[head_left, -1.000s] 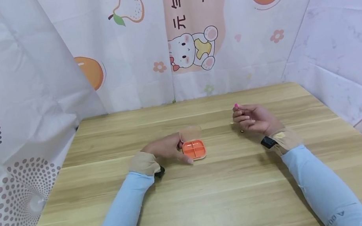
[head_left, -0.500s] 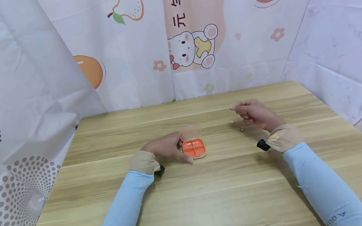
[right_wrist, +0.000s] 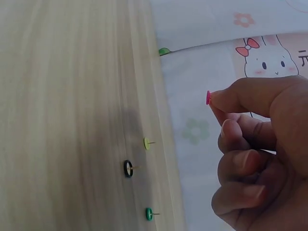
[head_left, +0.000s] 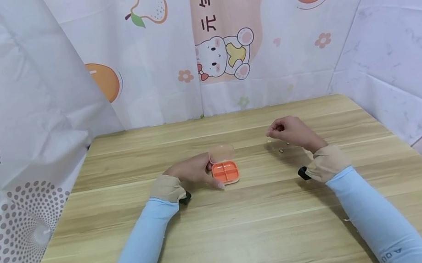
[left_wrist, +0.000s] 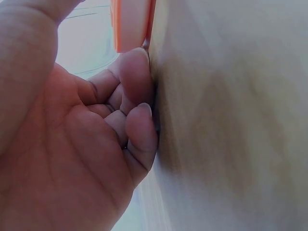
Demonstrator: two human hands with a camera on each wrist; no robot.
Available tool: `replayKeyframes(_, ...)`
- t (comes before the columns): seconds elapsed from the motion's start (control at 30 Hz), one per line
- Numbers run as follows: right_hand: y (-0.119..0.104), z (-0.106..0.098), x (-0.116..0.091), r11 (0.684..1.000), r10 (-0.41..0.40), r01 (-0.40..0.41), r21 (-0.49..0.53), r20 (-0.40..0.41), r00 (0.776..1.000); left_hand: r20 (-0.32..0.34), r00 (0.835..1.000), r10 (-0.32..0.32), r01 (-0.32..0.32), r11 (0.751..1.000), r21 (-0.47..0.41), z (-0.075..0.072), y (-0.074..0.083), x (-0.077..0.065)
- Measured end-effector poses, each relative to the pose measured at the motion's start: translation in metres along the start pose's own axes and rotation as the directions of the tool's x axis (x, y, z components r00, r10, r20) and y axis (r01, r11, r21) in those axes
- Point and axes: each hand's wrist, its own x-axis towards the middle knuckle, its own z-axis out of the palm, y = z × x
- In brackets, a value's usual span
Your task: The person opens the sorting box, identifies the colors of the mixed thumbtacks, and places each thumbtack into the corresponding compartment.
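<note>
My right hand (head_left: 294, 131) pinches a pink thumbtack (right_wrist: 208, 97) between thumb and forefinger, over the right part of the table. The other fingers are curled in toward the palm. Below, on the wood, a yellow thumbtack (right_wrist: 147, 143), a black one (right_wrist: 128, 169) and a green one (right_wrist: 149, 214) lie on their heads with pins pointing up. My left hand (head_left: 195, 170) holds a small orange box (head_left: 226, 173) at its left side, thumb near the front corner and curled fingers against the tabletop. The box has several compartments. Its clear lid (head_left: 221, 153) stands raised at the back.
The wooden table (head_left: 228, 235) ends at a printed curtain (head_left: 158, 66) behind. White sheeting (head_left: 15, 113) hangs along the left side, and marbled sheeting (head_left: 403, 53) along the right.
My right hand has turned from showing its curled fingers and the raised pink thumbtack to back up, and come slightly lower and left. The left hand and the box stay in place.
</note>
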Motion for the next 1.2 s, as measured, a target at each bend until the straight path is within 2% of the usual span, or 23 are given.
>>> replayKeyframes(0.67, -0.017, 0.006, -0.001, 0.994, -0.079, 0.080, -0.069, 0.017, 0.997, 0.021, 1.000, 0.022, -0.022, 0.999, -0.027, 0.000, -0.001, -0.001)
replayKeyframes(0.8, -0.018, 0.008, 0.000, 0.995, -0.076, 0.077, -0.067, 0.019, 0.997, 0.011, 1.000, 0.016, -0.016, 1.000, 0.000, 0.000, -0.002, -0.001)
replayKeyframes(1.2, -0.023, 0.013, 0.000, 0.995, -0.074, 0.077, -0.066, 0.058, 0.996, 0.018, 1.000, 0.024, -0.024, 0.999, -0.025, 0.000, -0.003, 0.000)
